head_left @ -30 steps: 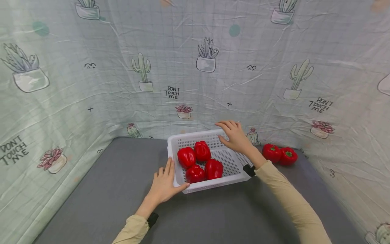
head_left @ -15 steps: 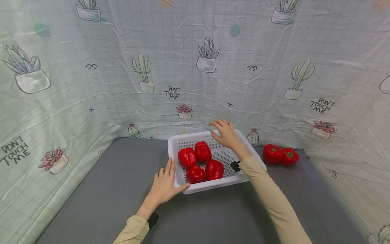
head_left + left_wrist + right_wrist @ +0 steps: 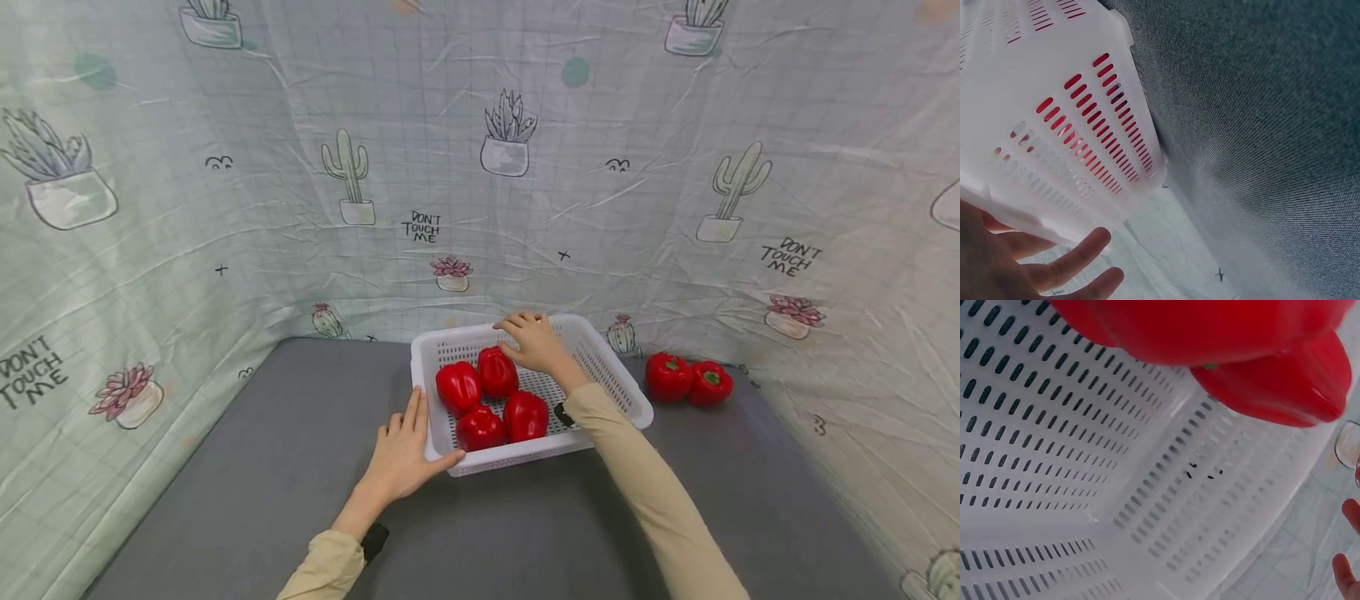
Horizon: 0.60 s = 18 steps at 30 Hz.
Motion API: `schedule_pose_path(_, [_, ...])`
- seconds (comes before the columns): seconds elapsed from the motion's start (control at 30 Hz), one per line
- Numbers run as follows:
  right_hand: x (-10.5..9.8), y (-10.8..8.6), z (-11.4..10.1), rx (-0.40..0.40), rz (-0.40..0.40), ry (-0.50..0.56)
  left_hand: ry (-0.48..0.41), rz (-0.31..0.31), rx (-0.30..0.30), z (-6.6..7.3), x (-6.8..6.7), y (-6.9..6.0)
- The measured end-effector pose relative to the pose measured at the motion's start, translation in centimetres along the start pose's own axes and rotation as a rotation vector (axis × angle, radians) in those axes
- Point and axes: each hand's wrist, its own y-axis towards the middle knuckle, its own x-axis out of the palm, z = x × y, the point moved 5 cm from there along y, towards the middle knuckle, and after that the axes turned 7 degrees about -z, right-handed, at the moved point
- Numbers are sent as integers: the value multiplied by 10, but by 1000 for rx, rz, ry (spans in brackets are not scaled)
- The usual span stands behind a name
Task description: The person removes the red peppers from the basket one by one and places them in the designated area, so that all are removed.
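- Grip: left hand (image 3: 401, 458) not clenched; fingers lie nearly straight along the left rim of the basket (image 3: 525, 453), thumb out over its front left corner
- Same for right hand (image 3: 534, 343): grasping nothing that shows; fingers loosely bent at the back rim, thumb close to the back pepper (image 3: 497, 375); whether it touches, cannot tell
- Change over the last second: right hand has travelled leftward, from near the basket's back right corner to about mid back rim; left hand and basket practically as before
- No visible shift among the basket's contents: back pepper near the back rim, left pepper (image 3: 458, 387) by the left rim, front left pepper (image 3: 480, 427) at the front left corner, front right pepper (image 3: 526, 417) near the front rim
- Basket stands near the middle of the back edge of the table (image 3: 337, 400)
- Outside it, inner spare pepper (image 3: 668, 377) and outer spare pepper (image 3: 710, 383) sit side by side by the table's back right corner, untouched
- Judgement: shift brings right hand to the back pepper, farther from the outside pair; left hand seems to steady the basket; count reads four in, two out
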Motion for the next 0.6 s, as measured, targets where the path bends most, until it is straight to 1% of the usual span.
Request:
schedule_pose_path(0.1, [7, 1, -4, -23, -50, -27, 1, -4, -1, 1, 0, 0])
schedule_pose_path(0.33, [22, 1, -11, -51, -210, -80, -1, -18, -6, 1, 0, -1])
schedule_pose_path(0.5, [29, 0, -14, -57, -263, -94, -9, -15, -4, 1, 0, -1])
schedule_pose_path(0.6, [32, 0, -15, -67, -277, -102, -10, -10, -1, 0, -1, -1])
